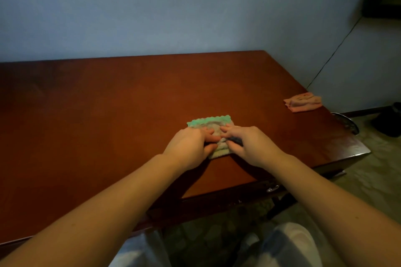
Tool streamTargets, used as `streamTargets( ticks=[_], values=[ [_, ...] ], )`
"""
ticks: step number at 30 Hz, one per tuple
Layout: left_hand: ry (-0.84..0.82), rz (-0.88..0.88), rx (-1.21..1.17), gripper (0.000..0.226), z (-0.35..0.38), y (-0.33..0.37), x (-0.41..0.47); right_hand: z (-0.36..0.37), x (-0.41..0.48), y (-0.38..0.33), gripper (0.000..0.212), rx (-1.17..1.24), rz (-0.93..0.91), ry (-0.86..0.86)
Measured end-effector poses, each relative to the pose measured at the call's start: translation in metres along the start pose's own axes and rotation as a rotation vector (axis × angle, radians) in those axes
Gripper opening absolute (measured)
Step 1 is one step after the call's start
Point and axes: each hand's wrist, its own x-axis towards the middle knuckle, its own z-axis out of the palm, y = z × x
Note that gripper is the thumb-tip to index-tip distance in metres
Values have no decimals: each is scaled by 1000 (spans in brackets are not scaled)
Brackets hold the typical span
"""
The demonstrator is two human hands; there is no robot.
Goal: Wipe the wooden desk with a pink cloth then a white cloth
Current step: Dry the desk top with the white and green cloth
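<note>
I have 2 hands here. My left hand [191, 145] and right hand [249, 145] both pinch 1 fluffy white cloth [211, 125] (it has a wavy green edge), with fingers curled close together. The cloth lies folded on the smooth wooden desk [97, 115], near my edge. Wide flat wood stretches left and behind. Farther right, 1 soft pink cloth [302, 102] lies crumpled by the desk's side edge.

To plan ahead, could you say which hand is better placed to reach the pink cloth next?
Probably the right hand: the pink cloth lies near the right edge of the desk. Left hand and right both hold the white cloth.
</note>
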Motion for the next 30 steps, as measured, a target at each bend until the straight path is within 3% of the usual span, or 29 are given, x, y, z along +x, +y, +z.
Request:
streamTargets(
  ticks=[4, 10, 16, 23, 30],
  values=[
    [43, 54, 3, 35, 8, 4, -22, 10, -21, -3, 34, 27, -39, -2],
    [-2, -38, -42, 31, -4, 0, 9, 0, 5, -1, 31, -40, 31, -3],
    [33, 52, 28, 34, 4, 2, -15, 4, -13, 2, 34, 9, -57, -58],
    [84, -31, -29, 34, 5, -7, 14, 7, 18, 5, 31, 20, -2, 64],
    [69, 8, -43, 33, 10, -10, -11, 12, -4, -2, 32, 13, -39, 7]
  ],
)
